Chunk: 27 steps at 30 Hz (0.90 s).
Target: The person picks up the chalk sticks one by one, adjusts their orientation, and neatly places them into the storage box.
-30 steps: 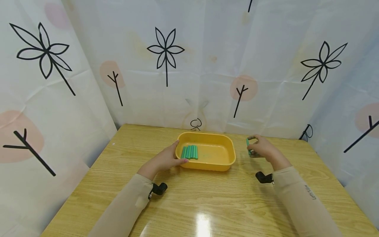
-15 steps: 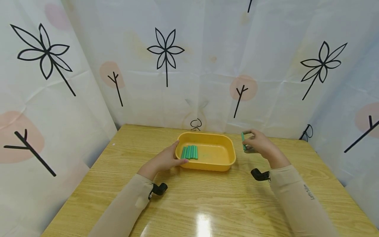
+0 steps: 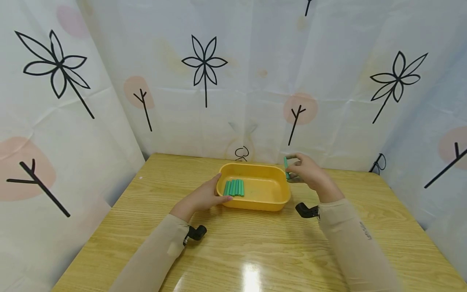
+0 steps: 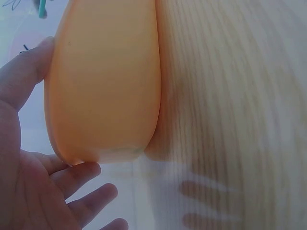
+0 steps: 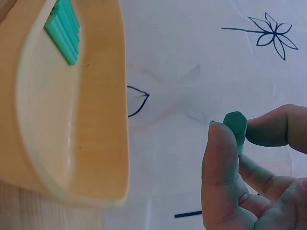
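Note:
A yellow plastic tub [image 3: 264, 205] stands on the table, with my left hand [image 3: 205, 196] gripping its left end, thumb at the near rim. In the left wrist view the fingertips [image 4: 79, 176] lie against the tub's end wall. Several short green sticks [image 3: 234, 188] lie side by side in the left part of the tub. My right hand [image 3: 307, 172] pinches another green stick [image 3: 286, 166] between thumb and fingers, held upright over the tub's right end. The right wrist view shows this stick's six-sided end [image 5: 235, 121].
The wooden table [image 3: 233, 247] extends around the tub. White cloth [image 3: 251, 73] with flower and tree drawings hangs behind and at both sides. A black cable [image 3: 379, 162] shows at the back right corner. Each sleeve carries a black wrist camera [image 3: 306, 210].
My right hand has moved left and slightly up with the green stick, from beside the tub to its right rim. My left hand and the tub have stayed in place.

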Available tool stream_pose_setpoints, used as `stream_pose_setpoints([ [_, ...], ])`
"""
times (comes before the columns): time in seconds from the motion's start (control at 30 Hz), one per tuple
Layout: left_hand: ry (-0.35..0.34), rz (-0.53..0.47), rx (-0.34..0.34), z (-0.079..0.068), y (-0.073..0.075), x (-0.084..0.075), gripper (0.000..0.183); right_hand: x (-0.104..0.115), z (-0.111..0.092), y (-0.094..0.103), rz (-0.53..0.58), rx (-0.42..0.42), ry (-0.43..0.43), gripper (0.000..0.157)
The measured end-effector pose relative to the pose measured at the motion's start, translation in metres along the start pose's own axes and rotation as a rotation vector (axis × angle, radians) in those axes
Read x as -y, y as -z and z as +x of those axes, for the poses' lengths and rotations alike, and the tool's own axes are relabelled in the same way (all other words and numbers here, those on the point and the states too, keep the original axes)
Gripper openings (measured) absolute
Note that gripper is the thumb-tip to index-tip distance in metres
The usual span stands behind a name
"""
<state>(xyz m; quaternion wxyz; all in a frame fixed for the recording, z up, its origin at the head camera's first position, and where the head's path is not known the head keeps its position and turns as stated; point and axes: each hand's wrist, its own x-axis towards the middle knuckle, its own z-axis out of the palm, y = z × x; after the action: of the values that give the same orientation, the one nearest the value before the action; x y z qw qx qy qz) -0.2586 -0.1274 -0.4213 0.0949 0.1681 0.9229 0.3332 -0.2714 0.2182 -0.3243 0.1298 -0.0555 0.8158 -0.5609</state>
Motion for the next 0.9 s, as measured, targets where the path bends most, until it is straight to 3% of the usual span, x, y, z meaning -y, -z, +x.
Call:
stream_pose_setpoints([
  [0.53,-0.004,-0.012,-0.008,-0.001,0.0,-0.001,0.113,0.002,0.027,-0.042,0.095,0.059,-0.004,0.058],
  [0.9,-0.002,-0.016,-0.013,-0.001,0.0,-0.001,0.112,-0.013,0.047,-0.071,0.143,0.04,-0.081,0.053],
])
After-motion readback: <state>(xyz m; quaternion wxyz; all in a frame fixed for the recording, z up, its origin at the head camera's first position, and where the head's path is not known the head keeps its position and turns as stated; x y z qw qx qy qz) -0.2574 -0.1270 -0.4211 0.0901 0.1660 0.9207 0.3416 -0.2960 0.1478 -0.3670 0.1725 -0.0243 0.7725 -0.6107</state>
